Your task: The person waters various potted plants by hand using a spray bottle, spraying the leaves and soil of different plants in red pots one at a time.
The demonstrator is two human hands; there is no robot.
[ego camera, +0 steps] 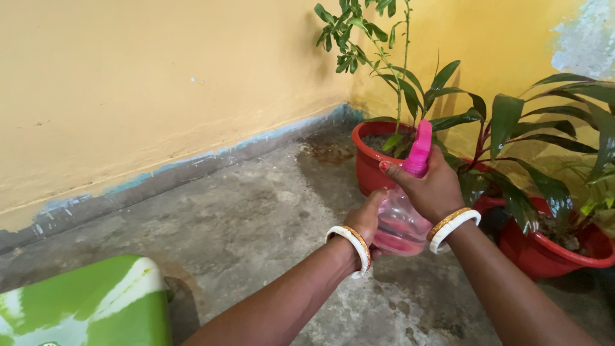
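Observation:
A clear pink spray bottle (398,225) with a bright pink nozzle head sits between both hands, a little pink liquid at its bottom. My right hand (429,189) wraps the neck just under the nozzle, a finger over the trigger. My left hand (366,218) cups the bottle's lower left side. White and gold bangles ring both wrists. The nozzle points toward a red pot (370,163) holding a tall thin-stemmed green plant (384,57).
A second red pot (544,253) with broad dark green leaves stands at the right. Yellow walls meet in a corner behind the pots, with a grey-blue base strip. The floor is rough grey concrete. A green and white object (90,304) lies at lower left.

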